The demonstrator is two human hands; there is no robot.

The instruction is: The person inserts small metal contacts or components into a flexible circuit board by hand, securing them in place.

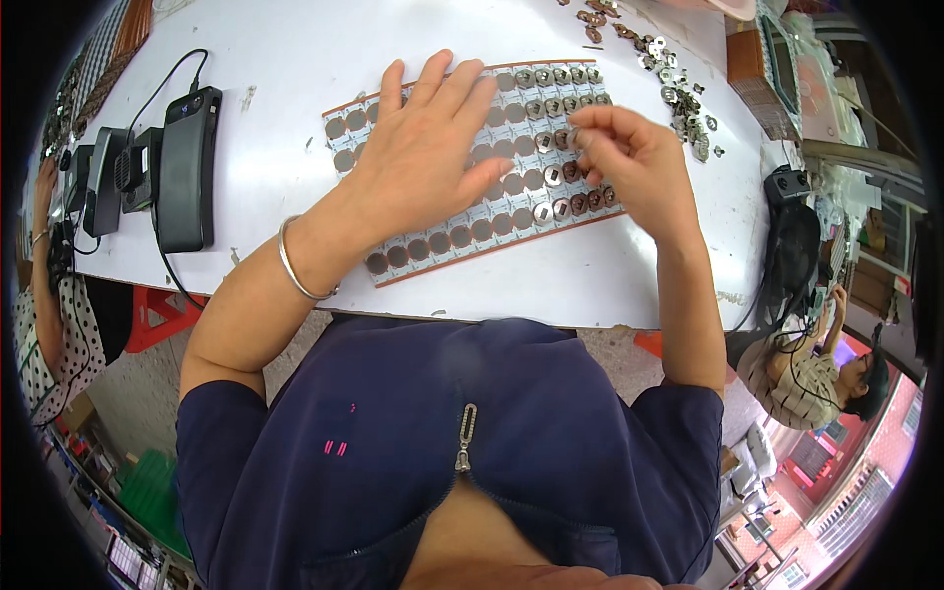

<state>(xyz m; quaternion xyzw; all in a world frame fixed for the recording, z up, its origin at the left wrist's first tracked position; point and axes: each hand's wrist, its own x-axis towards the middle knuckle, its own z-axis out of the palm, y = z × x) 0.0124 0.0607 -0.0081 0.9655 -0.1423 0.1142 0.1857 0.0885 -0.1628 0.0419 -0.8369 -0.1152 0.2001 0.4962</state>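
A flat panel [433,264] with brown edges and rows of round grey discs lies slanted on the white table. My left hand [418,152] rests flat across its left and middle part, fingers spread, hiding several discs. Small shiny metal pieces [553,176] sit on the discs in the panel's right-hand columns. Over that side, my right hand [634,162] pinches a small metal piece [576,139] between thumb and forefinger, close to the third row. Its shape is mostly covered by the fingertips.
Loose metal pieces [670,95] lie scattered at the far right of the table. A black power bank [192,167] with a cable stands at the left beside dark devices [106,182]. A brown box [762,84] is at the right edge. Other people sit left and right.
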